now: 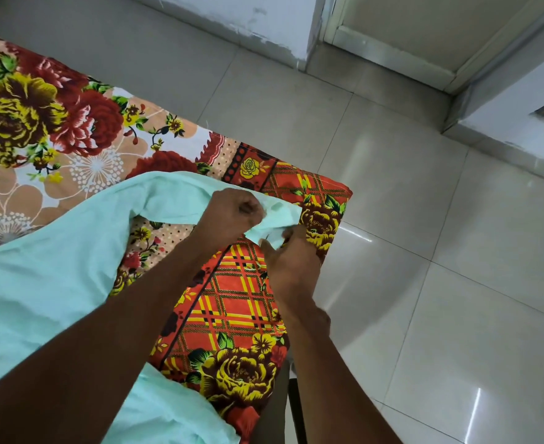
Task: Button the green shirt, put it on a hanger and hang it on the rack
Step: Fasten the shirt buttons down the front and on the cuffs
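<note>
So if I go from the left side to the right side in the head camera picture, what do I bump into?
Green shirt → left hand → right hand → shiny floor tiles. All but the floor sit over the flowery bedsheet.

I can't see most of the green shirt (40, 283): it runs off the left and bottom edges of the frame, and my left forearm (110, 341) covers a wide strip of it. The sleeve end at centre frame is bunched inside my left hand (232, 216) and right hand (291, 261), so I can't tell whether any button or buttonhole is there. The fingertips of both hands are blurred. The floral bedsheet (56, 123) is cut off at the left edge.
</note>
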